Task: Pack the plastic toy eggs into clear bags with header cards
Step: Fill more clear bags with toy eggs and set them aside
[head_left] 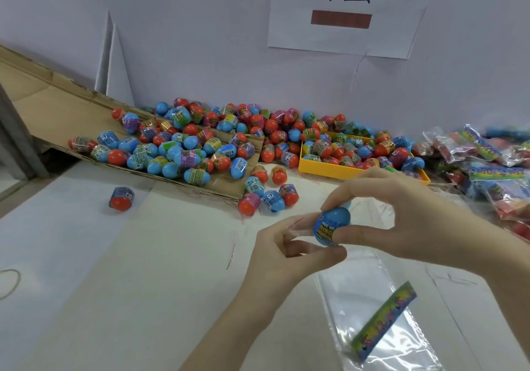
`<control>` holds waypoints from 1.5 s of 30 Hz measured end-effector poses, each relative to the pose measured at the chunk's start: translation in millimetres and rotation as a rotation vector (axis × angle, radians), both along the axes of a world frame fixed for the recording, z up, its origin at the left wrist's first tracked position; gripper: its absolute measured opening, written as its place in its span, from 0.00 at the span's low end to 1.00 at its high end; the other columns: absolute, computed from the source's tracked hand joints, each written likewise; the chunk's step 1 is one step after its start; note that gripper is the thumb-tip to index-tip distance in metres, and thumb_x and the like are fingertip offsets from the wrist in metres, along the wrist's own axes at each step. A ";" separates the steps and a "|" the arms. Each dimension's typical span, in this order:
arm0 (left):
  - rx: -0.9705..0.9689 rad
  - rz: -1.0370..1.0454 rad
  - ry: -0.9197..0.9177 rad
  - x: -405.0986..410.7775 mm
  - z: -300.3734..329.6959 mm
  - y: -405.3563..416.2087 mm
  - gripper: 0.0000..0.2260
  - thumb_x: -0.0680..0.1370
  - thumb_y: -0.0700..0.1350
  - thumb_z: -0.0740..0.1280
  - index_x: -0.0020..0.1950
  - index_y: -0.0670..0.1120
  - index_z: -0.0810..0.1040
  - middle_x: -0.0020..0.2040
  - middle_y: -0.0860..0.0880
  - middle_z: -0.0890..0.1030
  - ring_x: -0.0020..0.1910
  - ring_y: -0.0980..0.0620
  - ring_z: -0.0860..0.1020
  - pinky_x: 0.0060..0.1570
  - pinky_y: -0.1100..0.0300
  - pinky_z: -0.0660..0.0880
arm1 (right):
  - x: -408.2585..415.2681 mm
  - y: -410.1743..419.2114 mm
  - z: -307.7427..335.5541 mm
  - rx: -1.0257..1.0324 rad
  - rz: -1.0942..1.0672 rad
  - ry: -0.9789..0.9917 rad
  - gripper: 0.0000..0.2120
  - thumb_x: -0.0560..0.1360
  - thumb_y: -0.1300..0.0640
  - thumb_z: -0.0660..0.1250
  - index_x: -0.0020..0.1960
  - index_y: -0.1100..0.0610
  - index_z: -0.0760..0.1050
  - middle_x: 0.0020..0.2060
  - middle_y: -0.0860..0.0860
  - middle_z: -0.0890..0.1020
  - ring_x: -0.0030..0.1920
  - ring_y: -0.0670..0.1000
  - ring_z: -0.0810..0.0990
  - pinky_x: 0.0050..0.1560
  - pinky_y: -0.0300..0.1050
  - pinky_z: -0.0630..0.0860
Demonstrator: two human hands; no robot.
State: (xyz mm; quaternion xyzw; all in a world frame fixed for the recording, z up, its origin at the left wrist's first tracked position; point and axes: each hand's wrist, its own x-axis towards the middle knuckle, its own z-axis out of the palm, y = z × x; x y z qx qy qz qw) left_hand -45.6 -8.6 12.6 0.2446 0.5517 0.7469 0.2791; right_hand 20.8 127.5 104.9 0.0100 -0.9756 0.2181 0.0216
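My right hand (401, 213) pinches a blue toy egg (329, 227) with a printed band between thumb and fingers, above the white table. My left hand (286, 253) pinches the open top edge of a clear bag (358, 293) right beside the egg. The bag hangs down toward me, with a colourful header card (384, 319) inside its lower part. A large heap of blue and orange eggs (183, 147) lies behind on flattened cardboard and along the wall.
A yellow tray (324, 167) full of eggs stands behind my hands. Packed bags (487, 167) pile up at the right. A lone egg (122, 197) lies on the table at left. A cardboard sheet (57, 112) slopes from the left. A paper sign (344, 12) hangs on the wall.
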 end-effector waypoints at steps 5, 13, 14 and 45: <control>-0.026 -0.053 0.055 -0.9 -1.3 -0.8 0.21 0.58 0.47 0.76 0.50 0.55 0.83 0.45 0.51 0.84 0.39 0.57 0.77 0.38 0.68 0.73 | 0.7 3.4 -6.0 0.195 0.062 -0.006 0.15 0.58 0.30 0.51 0.43 0.29 0.65 0.48 0.30 0.70 0.55 0.37 0.60 0.53 0.41 0.54; 0.049 -0.191 -0.167 -3.1 0.3 -1.6 0.26 0.64 0.41 0.70 0.62 0.47 0.76 0.40 0.52 0.81 0.36 0.57 0.74 0.36 0.68 0.69 | 2.7 2.8 -21.1 -0.058 0.034 0.029 0.18 0.57 0.37 0.65 0.48 0.33 0.70 0.46 0.34 0.76 0.52 0.37 0.69 0.58 0.47 0.65; 0.048 -0.192 -0.185 -3.3 -0.5 -1.1 0.24 0.64 0.42 0.70 0.61 0.48 0.76 0.43 0.51 0.82 0.38 0.57 0.75 0.38 0.67 0.70 | 2.6 2.8 -23.4 -0.068 0.017 0.055 0.18 0.58 0.38 0.65 0.48 0.35 0.71 0.45 0.35 0.76 0.51 0.38 0.70 0.58 0.51 0.67; -0.049 -0.320 -0.038 -0.5 -11.8 3.1 0.18 0.69 0.47 0.74 0.57 0.52 0.77 0.46 0.51 0.80 0.43 0.60 0.78 0.44 0.69 0.74 | 3.7 13.5 -47.1 0.018 0.012 0.162 0.09 0.60 0.33 0.60 0.37 0.33 0.74 0.48 0.34 0.71 0.58 0.36 0.60 0.59 0.48 0.56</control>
